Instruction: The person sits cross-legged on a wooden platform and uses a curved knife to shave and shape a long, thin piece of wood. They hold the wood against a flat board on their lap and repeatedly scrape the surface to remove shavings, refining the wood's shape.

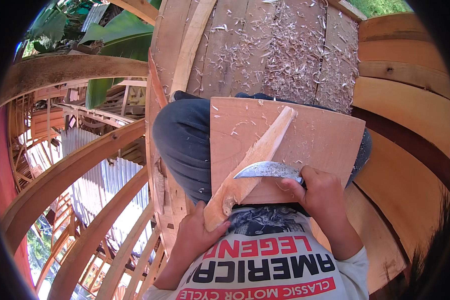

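Observation:
A pale piece of wood (257,155), thick and knotted at the near end and narrowing to a tip at the far end, slants across a flat board (330,137) on my lap. My left hand (197,232) grips its thick near end, with the thumb over the side by the knot. In my right hand (319,190) is a knife (265,170) with a curved, greyish blade pointing left. The blade lies over the middle of the wood; whether its edge touches cannot be made out. My right fingers wrap the handle and hide most of it.
Curled wood shavings (295,65) cover the plank floor (225,50) beyond my legs, and a few lie on the board. Curved wooden planks (405,105) rise at the right. At the left stand bent wooden ribs (80,170), with corrugated metal sheets (110,185) and large green leaves (120,37) beyond.

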The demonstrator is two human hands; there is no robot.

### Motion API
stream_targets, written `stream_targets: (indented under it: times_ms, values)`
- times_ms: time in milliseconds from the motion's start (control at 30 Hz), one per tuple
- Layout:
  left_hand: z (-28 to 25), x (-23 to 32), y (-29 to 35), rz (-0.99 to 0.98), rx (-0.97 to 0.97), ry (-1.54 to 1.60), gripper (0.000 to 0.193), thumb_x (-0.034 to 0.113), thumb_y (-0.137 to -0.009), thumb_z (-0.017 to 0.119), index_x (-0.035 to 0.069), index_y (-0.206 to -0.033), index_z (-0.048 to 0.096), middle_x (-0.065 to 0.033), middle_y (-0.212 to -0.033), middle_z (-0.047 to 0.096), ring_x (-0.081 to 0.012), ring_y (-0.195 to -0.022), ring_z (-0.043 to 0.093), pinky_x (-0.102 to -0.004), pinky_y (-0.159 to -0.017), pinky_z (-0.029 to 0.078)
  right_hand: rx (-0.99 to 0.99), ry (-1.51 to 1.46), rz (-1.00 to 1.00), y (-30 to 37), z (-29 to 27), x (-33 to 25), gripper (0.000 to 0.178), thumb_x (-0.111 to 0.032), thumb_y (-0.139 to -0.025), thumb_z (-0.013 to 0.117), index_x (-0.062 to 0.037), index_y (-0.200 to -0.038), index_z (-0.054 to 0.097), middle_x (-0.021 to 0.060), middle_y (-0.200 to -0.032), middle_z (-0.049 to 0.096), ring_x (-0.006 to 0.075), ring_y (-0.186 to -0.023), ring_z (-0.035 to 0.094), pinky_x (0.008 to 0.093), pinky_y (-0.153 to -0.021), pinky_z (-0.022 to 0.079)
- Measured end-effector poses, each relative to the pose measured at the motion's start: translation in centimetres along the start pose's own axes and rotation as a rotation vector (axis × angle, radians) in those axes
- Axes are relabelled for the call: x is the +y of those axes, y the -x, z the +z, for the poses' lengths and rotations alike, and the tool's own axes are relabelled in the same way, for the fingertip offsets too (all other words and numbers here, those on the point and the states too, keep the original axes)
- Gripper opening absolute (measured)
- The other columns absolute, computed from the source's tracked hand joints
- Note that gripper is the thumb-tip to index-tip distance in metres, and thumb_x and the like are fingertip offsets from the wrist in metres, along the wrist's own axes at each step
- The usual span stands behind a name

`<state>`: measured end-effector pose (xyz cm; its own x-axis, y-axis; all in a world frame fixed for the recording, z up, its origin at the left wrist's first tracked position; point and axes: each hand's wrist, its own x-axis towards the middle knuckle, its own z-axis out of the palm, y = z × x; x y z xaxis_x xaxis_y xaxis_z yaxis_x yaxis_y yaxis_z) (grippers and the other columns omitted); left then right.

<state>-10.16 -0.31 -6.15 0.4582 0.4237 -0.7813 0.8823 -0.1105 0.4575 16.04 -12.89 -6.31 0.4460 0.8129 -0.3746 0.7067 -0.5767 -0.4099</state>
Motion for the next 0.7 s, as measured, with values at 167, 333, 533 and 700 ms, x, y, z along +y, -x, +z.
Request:
stream_targets:
  times_ms: [167, 333, 533, 700]
  values:
    - [-0.1, 0.0, -0.3, 0.025, -0.022, 0.076, 0.06, 0.047, -0.074, 0.071, -0.003, -0.1, 0.05, -0.0257, -0.069, 0.06, -0.0419, -0.071, 0.063, -0.0438, -0.064, 0.049, 0.048, 0.026, -0.015, -1.0, 0.9, 1.0, 0.051, -0.054, -0.083, 0.06, -0.0055, -0.068, 0.059, 0.0122, -0.06, 0.059, 0.0301, -0.053, 0.061, 0.0375, -0.047, 0.047]
    - [-0.3, 0.6, -0.4, 0.013, -0.04, 0.12, 0.058, 0.044, -0.074, 0.073, -0.003, -0.1, 0.05, -0.0255, -0.072, 0.061, -0.0412, -0.072, 0.064, -0.0415, -0.063, 0.049, 0.069, 0.082, -0.028, -1.8, 0.6, 2.0, 0.054, -0.058, -0.082, 0.06, -0.0054, -0.068, 0.062, 0.0118, -0.061, 0.059, 0.0305, -0.053, 0.06, 0.0377, -0.048, 0.047]
    - [0.1, -0.2, -0.3, 0.085, 0.009, 0.127, 0.057, 0.042, -0.075, 0.073, -0.003, -0.1, 0.049, -0.0247, -0.071, 0.061, -0.041, -0.07, 0.064, -0.0407, -0.061, 0.049, 0.186, 0.078, 0.163, -4.3, -1.0, 4.0, 0.046, -0.044, -0.085, 0.064, -0.0001, -0.072, 0.058, 0.0196, -0.062, 0.056, 0.0397, -0.059, 0.057, 0.0425, -0.052, 0.044]
    - [0.2, 0.3, -0.1, 0.009, -0.01, 0.083, 0.057, 0.042, -0.075, 0.073, -0.003, -0.102, 0.048, -0.0249, -0.072, 0.061, -0.0404, -0.071, 0.064, -0.041, -0.062, 0.05, 0.192, 0.062, 0.153, -3.4, -1.4, 4.0, 0.049, -0.049, -0.082, 0.065, -0.0014, -0.071, 0.063, 0.0174, -0.058, 0.057, 0.0359, -0.056, 0.06, 0.0399, -0.051, 0.047]
